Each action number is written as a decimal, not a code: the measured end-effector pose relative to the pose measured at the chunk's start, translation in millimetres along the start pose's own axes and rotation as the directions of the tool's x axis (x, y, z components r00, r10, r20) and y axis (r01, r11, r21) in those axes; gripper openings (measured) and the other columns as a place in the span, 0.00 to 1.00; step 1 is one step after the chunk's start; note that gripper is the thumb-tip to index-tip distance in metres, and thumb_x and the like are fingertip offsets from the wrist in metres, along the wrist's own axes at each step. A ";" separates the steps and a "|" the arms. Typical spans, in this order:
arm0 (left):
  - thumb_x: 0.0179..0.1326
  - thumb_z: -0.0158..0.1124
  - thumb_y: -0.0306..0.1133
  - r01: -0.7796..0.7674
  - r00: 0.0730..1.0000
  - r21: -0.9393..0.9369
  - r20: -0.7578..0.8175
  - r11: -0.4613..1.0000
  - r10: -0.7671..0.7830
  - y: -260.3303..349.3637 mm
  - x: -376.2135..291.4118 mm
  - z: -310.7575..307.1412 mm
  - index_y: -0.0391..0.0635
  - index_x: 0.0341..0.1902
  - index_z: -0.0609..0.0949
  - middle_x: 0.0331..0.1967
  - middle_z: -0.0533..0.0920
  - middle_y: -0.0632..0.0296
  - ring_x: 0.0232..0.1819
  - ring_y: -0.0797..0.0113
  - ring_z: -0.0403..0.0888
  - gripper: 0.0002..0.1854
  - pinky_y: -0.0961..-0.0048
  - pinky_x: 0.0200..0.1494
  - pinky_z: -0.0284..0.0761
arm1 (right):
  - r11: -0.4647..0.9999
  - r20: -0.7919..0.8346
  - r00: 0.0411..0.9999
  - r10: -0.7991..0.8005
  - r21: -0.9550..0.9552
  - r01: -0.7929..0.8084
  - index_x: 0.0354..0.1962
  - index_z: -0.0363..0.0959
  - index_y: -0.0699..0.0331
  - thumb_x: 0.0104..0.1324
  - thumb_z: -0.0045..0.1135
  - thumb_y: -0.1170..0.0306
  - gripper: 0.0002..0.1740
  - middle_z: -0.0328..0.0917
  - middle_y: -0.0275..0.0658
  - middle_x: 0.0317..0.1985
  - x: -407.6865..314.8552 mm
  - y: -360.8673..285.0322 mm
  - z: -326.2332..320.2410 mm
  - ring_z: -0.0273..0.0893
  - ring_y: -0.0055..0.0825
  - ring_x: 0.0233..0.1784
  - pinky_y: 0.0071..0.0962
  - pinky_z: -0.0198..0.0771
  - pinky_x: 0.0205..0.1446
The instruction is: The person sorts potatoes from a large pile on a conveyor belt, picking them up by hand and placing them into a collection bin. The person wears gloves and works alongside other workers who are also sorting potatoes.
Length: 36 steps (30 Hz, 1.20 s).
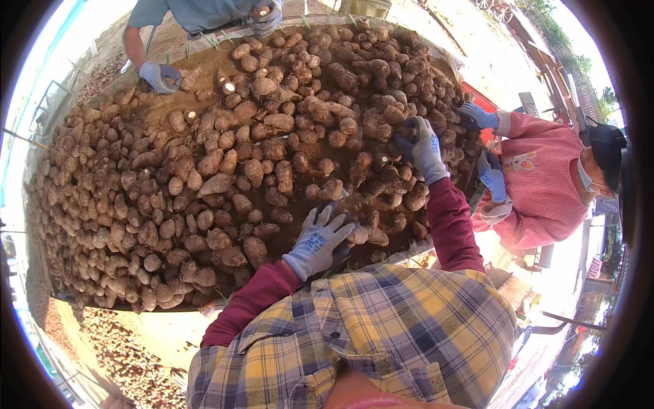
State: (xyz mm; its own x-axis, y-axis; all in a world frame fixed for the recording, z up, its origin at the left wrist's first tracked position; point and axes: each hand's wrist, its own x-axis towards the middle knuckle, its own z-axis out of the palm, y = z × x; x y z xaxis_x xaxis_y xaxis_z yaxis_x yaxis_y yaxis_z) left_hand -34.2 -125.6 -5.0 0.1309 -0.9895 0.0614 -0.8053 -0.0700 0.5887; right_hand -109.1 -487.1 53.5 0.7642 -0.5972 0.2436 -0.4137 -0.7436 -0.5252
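Observation:
A wide heap of brown, ringed taro corms (pixel 280 121) lies before me on a raised, soil-covered table. My left hand (pixel 319 243), in a grey-blue glove with dark fingertips, is spread low over the near edge. Beside its fingers lie a few taro corms (pixel 365 235), and none is visibly held. Farther right, my right hand (pixel 421 151) reaches into the heap in a matching glove. Its fingers curl around a brown taro corm (pixel 407 132), mostly hidden by the glove. A pale cut face (pixel 384 159) shows on a corm just below that hand.
Across the table, a person's gloved hand (pixel 161 77) holds a small corm, and their other hand (pixel 266 19) another. At the right, a person in a pink checked smock (pixel 544 174) has both gloved hands at the heap's edge. More corms (pixel 125 358) cover the ground at lower left.

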 end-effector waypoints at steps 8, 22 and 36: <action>0.66 0.69 0.47 0.033 0.999 -0.256 0.022 0.966 -0.029 -4.4 -23.9 30.8 0.59 0.66 0.82 0.73 0.76 0.61 0.77 0.41 0.64 0.25 0.40 0.78 0.56 | 0.818 0.113 0.980 0.163 -0.571 -0.070 0.53 0.80 0.54 0.69 0.64 0.58 0.18 0.82 0.48 0.54 -8.1 19.2 -39.1 0.83 0.51 0.55 0.44 0.77 0.58; 0.70 0.65 0.39 0.001 1.000 -0.379 -0.016 0.925 -0.008 -6.9 -23.1 16.7 0.54 0.66 0.83 0.71 0.78 0.61 0.75 0.46 0.69 0.21 0.46 0.77 0.59 | 0.976 -0.061 0.977 0.206 -0.053 -0.209 0.55 0.82 0.63 0.64 0.75 0.67 0.23 0.88 0.39 0.46 80.7 30.4 40.9 0.83 0.28 0.48 0.29 0.77 0.55; 0.70 0.63 0.28 -0.385 0.806 -0.846 -0.114 -0.369 -0.581 -33.7 15.1 -44.9 0.37 0.63 0.80 0.51 0.87 0.53 0.50 0.63 0.87 0.19 0.63 0.55 0.84 | 0.795 0.388 0.756 -0.527 0.540 0.277 0.54 0.81 0.66 0.62 0.68 0.79 0.22 0.82 0.46 0.51 -57.9 -175.6 55.3 0.83 0.40 0.54 0.31 0.78 0.55</action>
State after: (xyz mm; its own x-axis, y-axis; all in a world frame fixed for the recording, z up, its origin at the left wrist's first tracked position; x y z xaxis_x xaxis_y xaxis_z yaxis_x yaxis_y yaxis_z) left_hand 20.9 -132.5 12.3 0.6389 -0.7426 -0.2007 0.7358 0.5138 0.4411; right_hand -53.3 -305.3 86.5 0.9878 0.0576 0.1444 0.1501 -0.5946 -0.7899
